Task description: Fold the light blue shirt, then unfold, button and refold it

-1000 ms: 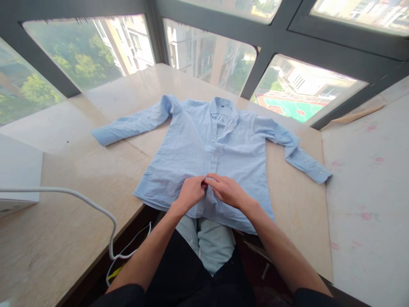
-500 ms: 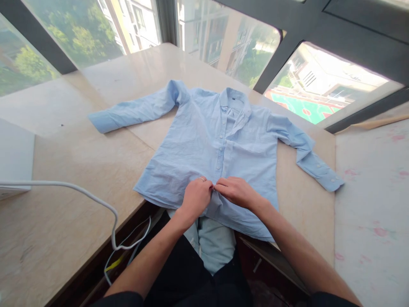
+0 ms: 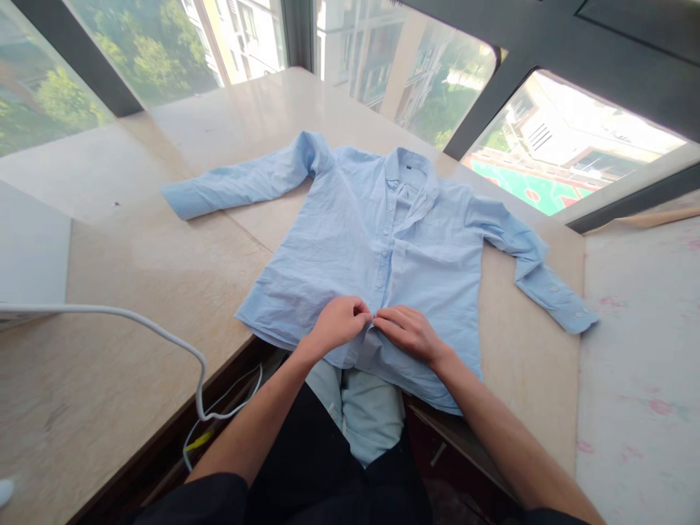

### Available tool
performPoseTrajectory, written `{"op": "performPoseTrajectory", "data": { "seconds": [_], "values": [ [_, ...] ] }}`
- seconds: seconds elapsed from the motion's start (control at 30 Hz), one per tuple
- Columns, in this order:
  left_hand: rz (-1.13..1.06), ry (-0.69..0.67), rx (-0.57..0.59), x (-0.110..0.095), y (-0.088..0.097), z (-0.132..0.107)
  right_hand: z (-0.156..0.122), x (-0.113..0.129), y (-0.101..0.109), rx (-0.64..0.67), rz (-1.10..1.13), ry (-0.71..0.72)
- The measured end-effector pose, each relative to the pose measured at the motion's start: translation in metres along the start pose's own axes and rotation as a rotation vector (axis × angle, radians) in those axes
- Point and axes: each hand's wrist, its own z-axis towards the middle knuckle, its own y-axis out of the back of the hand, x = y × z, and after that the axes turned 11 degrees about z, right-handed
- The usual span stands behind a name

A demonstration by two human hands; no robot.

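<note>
Fingers (image 3: 389,318) of both hands are drawn together in pinches at the front of the shirt (image 3: 344,233), the left hand (image 3: 340,323) and right hand (image 3: 409,332) nearly tip to tip; they look clamped on cloth near the front edge, though whether a button lies between them is hidden. Two hands meeting there likely let one steady one edge while the other works the opposite one, and the cloth around the grip is raised a little, probably to give the tips room. The shirt lies face up on the counter (image 3: 164,284), collar (image 3: 410,169) toward the windows (image 3: 405,73) and hem over the near edge above the trousers (image 3: 372,415), which seems to bring its lower front within easy reach. Its sleeves (image 3: 240,182) spread out to either side, keeping the buttons (image 3: 383,254) above the hands uncovered. The upper front gapes below the collar. A white cable (image 3: 158,339) runs at the left, apart from the cloth, so it should not catch.
</note>
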Motion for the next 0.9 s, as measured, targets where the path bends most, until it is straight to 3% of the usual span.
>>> {"op": "performPoseTrajectory", "data": {
  "seconds": [0.2, 0.67, 0.9],
  "values": [
    [-0.149, 0.041, 0.041, -0.001, -0.001, 0.003, -0.004, -0.004, -0.002, -0.056, 0.008, 0.044],
    [-0.152, 0.049, 0.002, -0.001, -0.006, 0.002, -0.012, -0.008, -0.007, -0.026, -0.001, 0.015],
    [-0.401, 0.063, 0.080, 0.007, -0.012, 0.002, -0.011, -0.006, -0.006, -0.052, -0.009, 0.036]
  ]
}}
